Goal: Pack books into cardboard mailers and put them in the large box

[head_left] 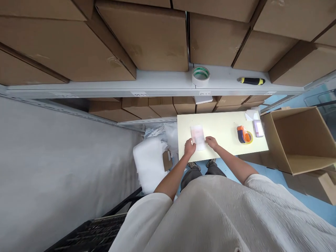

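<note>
A flat rectangular packet (198,137), pinkish under a whitish translucent covering, lies or is held just over the pale table (217,122); its exact kind is hard to make out. My left hand (190,147) grips its lower left edge, thumb on top. At the packet's right edge, my right hand (211,142) pinches with its fingers closed. To the right on the table sits an orange and dark-blue tape dispenser (243,134) with a yellowish roll. Farther right are a purple-and-white item (258,128), partly blurred, and a white piece of paper or wrap (251,114).
A shelf (162,77) of cardboard boxes spans the front, holding a tape roll (201,76) and a black-and-yellow utility knife (251,81). White foam sheets (149,162) are piled left of the table. An open cardboard box (301,136) stands at the right.
</note>
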Motion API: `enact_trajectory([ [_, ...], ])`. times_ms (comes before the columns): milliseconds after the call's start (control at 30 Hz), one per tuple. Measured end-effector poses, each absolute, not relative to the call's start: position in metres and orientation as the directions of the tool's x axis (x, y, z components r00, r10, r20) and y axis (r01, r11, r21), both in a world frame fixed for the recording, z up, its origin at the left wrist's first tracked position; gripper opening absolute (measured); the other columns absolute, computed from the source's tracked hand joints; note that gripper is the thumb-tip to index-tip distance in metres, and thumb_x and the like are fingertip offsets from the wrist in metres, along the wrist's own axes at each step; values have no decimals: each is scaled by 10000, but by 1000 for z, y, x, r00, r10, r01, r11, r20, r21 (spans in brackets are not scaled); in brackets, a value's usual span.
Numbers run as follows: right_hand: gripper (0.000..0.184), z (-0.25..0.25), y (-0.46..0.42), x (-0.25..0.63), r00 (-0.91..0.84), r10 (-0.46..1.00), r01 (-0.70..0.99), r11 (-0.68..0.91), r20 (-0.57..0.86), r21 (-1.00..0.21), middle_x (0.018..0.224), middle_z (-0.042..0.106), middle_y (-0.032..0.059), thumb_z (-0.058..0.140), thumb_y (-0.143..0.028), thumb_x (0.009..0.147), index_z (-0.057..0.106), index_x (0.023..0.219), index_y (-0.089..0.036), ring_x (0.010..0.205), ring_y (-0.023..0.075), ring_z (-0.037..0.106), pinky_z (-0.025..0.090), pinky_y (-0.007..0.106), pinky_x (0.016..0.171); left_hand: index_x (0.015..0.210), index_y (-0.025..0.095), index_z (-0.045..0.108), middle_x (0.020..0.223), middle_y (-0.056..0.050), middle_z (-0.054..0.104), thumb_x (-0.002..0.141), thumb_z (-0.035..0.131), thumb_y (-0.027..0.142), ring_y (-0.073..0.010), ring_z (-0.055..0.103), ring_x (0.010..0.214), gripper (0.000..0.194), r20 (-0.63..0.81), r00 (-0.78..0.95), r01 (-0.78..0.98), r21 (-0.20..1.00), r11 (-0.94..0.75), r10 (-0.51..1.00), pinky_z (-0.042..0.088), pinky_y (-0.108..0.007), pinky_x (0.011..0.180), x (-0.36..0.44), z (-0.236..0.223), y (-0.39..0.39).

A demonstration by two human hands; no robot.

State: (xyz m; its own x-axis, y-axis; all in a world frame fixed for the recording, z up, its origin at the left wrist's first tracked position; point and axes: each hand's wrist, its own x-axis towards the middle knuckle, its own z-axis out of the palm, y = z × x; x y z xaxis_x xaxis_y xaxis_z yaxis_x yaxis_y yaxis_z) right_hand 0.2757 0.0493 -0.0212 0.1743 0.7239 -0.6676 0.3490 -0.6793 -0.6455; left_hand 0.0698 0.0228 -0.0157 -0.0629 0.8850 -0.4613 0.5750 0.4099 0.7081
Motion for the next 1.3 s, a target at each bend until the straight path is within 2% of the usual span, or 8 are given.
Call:
enact_trajectory([
  [100, 392, -22, 51, 272, 198, 735, 375, -668, -649, -642, 1127, 799, 43, 675, -257, 760, 783, 1136, -238, 1085, 228, 729, 582, 367, 1011, 1525, 200, 576, 1508, -161, 673, 916, 677, 226, -300, 688, 1355, 617, -505, -96, 517, 711, 477, 858, 536, -401, 1172, 68, -16, 22],
  [200, 412, -21, 55, 266, 211, 744, 402, -658, -635, -637, 1144, 798, 45, 671, -246, 754, 781, 1151, -237, 1120, 235, 724, 562, 374, 1056, 1518, 177, 572, 1550, -172, 650, 940, 628, 172, -285, 698, 1345, 580, -563, -41, 457, 724, 517, 825, 549, -392, 1163, 67, -13, 20],
  [433, 280, -19, 65, 256, 253, 734, 479, -661, -630, -578, 1039, 808, 51, 714, -219, 728, 775, 1001, -227, 1025, 249, 749, 575, 358, 989, 1541, 195, 553, 1576, -164, 644, 902, 677, 152, -291, 689, 1375, 652, -584, 29, 404, 749, 525, 811, 559, -411, 1170, 61, -15, 19],
  [567, 176, -20, 70, 250, 227, 723, 474, -667, -652, -575, 910, 790, 26, 692, -195, 689, 735, 855, -236, 902, 230, 741, 579, 324, 856, 1533, 206, 573, 1556, -150, 651, 892, 676, 154, -284, 698, 1353, 651, -569, 31, 424, 752, 505, 822, 566, -409, 1165, 57, -17, 22],
  [667, 166, -21, 77, 243, 214, 736, 468, -655, -643, -594, 893, 780, 11, 665, -210, 683, 720, 837, -237, 864, 211, 724, 567, 303, 805, 1541, 203, 572, 1567, -153, 631, 900, 642, 149, -278, 686, 1362, 647, -534, 9, 464, 751, 470, 845, 535, -425, 1208, 53, -16, 25],
  [833, 237, -24, 102, 222, 192, 777, 474, -609, -600, -636, 878, 769, 2, 648, -259, 671, 747, 885, -236, 886, 213, 711, 568, 294, 798, 1537, 220, 587, 1615, -140, 582, 908, 614, 145, -305, 473, 1584, 634, -371, -15, 608, 734, 303, 928, 361, -485, 1355, 40, -6, 33],
  [933, 291, -27, 122, 205, 167, 794, 478, -584, -585, -656, 898, 769, 4, 643, -272, 676, 764, 937, -234, 892, 213, 711, 577, 303, 813, 1557, 219, 575, 1663, -133, 539, 918, 603, 153, -309, 418, 1622, 644, -322, -8, 659, 710, 247, 947, 324, -496, 1375, 29, 0, 38],
  [1300, 285, -46, 164, 157, 117, 797, 516, -559, -593, -649, 962, 792, 35, 641, -185, 707, 767, 959, -222, 921, 226, 728, 588, 331, 877, 1649, 192, 481, 1767, -153, 434, 941, 631, 210, -339, 374, 1657, 724, -418, 86, 721, 652, 233, 904, 333, -513, 1358, -1, -15, 52],
])
